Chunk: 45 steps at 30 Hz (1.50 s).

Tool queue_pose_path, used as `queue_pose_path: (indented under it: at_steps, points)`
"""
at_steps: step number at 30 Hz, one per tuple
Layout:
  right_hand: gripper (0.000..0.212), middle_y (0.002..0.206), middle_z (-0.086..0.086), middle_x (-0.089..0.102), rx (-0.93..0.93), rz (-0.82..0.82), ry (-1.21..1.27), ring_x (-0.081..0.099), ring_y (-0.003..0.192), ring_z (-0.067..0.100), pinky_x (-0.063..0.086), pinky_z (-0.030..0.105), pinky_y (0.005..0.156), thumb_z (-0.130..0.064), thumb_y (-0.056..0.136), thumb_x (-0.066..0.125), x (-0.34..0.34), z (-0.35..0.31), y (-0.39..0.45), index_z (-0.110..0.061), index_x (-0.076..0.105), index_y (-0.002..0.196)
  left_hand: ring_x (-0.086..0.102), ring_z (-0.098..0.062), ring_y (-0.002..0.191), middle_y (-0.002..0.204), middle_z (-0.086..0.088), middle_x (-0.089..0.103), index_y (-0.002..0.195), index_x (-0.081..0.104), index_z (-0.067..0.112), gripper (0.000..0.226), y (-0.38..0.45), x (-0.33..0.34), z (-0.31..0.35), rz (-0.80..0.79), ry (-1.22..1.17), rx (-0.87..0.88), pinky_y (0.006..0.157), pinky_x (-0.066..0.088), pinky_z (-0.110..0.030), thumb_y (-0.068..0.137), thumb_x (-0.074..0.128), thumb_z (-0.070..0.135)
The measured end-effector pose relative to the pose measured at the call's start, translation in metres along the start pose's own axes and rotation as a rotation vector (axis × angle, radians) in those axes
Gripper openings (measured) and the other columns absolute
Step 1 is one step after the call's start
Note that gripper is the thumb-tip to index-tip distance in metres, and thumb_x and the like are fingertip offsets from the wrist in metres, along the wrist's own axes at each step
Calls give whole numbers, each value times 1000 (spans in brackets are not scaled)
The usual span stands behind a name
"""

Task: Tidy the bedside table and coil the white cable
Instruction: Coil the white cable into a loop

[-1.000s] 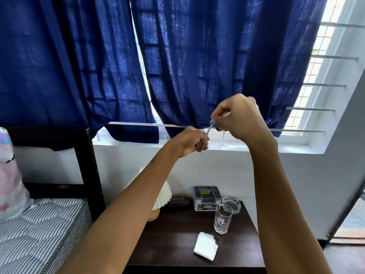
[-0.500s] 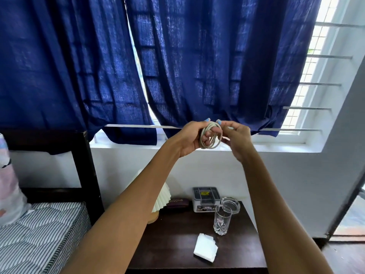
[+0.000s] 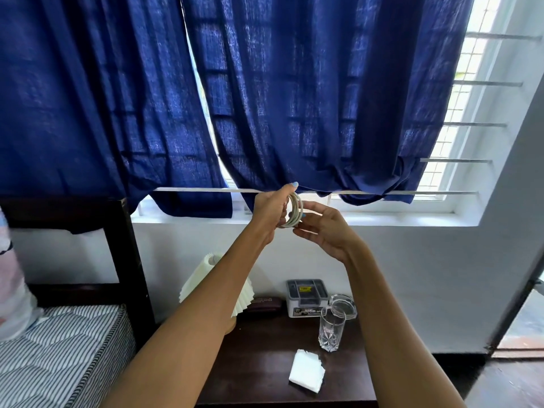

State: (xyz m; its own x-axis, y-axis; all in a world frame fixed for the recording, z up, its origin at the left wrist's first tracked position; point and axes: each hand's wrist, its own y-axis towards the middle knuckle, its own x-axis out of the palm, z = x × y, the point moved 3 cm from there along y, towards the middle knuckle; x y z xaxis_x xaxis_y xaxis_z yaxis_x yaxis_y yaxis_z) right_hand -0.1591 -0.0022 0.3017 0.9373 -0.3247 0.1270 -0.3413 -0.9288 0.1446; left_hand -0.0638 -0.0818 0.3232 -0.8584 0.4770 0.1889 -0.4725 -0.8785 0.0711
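The white cable (image 3: 296,213) is wound into a small round coil, held up at window-sill height in front of the blue curtain. My left hand (image 3: 272,209) grips the coil, its fingers through and around the loops. My right hand (image 3: 322,228) is just right of the coil with fingers spread; its fingertips touch the coil's lower edge. Far below lies the dark wooden bedside table (image 3: 265,363), which carries a folded white tissue (image 3: 306,374), a clear drinking glass (image 3: 331,329), a glass ashtray (image 3: 343,304), a small grey box (image 3: 306,295) and a dark case (image 3: 266,303).
A white pleated lamp (image 3: 203,278) stands at the table's back left, partly behind my left forearm. A bed with a striped mattress (image 3: 59,357) and dark headboard post (image 3: 129,260) is on the left. A barred window (image 3: 459,125) and a doorway (image 3: 524,328) are on the right.
Both hands have come down from in front of the curtain to sill height. The cable has gone from being wound to a finished coil in my left hand. My right hand has loosened and spread its fingers.
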Motion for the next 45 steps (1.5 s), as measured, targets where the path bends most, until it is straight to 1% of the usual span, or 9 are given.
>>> queue_pose_path:
  at_steps: [9, 13, 17, 22, 27, 30, 34, 40, 45]
  points:
    - [28, 84, 14, 67, -90, 115, 22, 67, 78, 22, 60, 25, 74, 11, 92, 37, 5, 3, -1, 0, 62, 88, 40, -11, 47, 57, 0, 44, 69, 52, 13, 28, 6, -6, -12, 99, -27, -57, 44, 39, -16, 78, 71, 33]
    - [9, 88, 13, 69, -58, 99, 53, 68, 86, 26, 58, 32, 83, -2, 88, 57, 7, 7, -2, -1, 65, 93, 56, -17, 72, 86, -7, 61, 92, 60, 9, 33, 9, -7, -16, 149, -52, -56, 73, 54, -31, 76, 72, 35]
    - [15, 82, 15, 67, -108, 210, -15, 67, 75, 26, 60, 28, 73, 8, 78, 68, 8, 10, -2, 0, 63, 90, 57, -21, 83, 108, -21, 64, 105, 61, 3, 45, 8, -6, -20, 142, -20, -34, 77, 54, -34, 76, 73, 36]
    - [21, 81, 19, 68, -121, 291, -31, 68, 70, 28, 61, 34, 75, 11, 78, 65, 7, 14, -1, 3, 62, 97, 60, -17, 78, 79, 2, 60, 80, 55, 17, 28, 2, -4, -25, 154, -24, 64, 64, 53, -25, 72, 79, 31]
    - [16, 79, 16, 69, -151, 266, -123, 69, 68, 23, 61, 33, 75, 13, 81, 60, 10, 13, -2, 4, 66, 92, 62, -18, 80, 85, -3, 63, 76, 56, 19, 28, 3, -7, -37, 206, -4, 150, 60, 53, -22, 71, 79, 34]
    - [17, 75, 11, 69, -163, 283, -172, 69, 59, 15, 61, 25, 65, 13, 82, 57, 11, 12, -3, 4, 68, 90, 62, -24, 93, 100, -6, 61, 92, 52, 17, 44, 7, -8, -44, 202, 10, 108, 73, 59, -32, 69, 78, 43]
    - [17, 75, 14, 68, -149, 294, -224, 67, 61, 19, 61, 25, 65, 12, 82, 57, 10, 14, -4, 0, 69, 87, 64, -25, 85, 81, -5, 64, 71, 57, 19, 34, 10, -10, -50, 141, 74, 99, 80, 59, -40, 72, 74, 48]
    - [16, 88, 13, 73, -158, 395, -457, 69, 81, 28, 58, 41, 81, -1, 76, 69, 11, 21, 3, -5, 74, 91, 63, -25, 84, 83, -6, 65, 73, 59, 20, 34, 13, -13, -54, 169, 103, 90, 82, 58, -44, 72, 72, 51]
    - [20, 86, 1, 71, -159, 426, -659, 65, 78, 15, 48, 12, 67, -8, 71, 74, 14, 14, 3, -12, 74, 90, 64, -28, 90, 89, -8, 66, 77, 60, 17, 36, 16, -13, -55, 160, 115, 67, 83, 58, -48, 73, 71, 50]
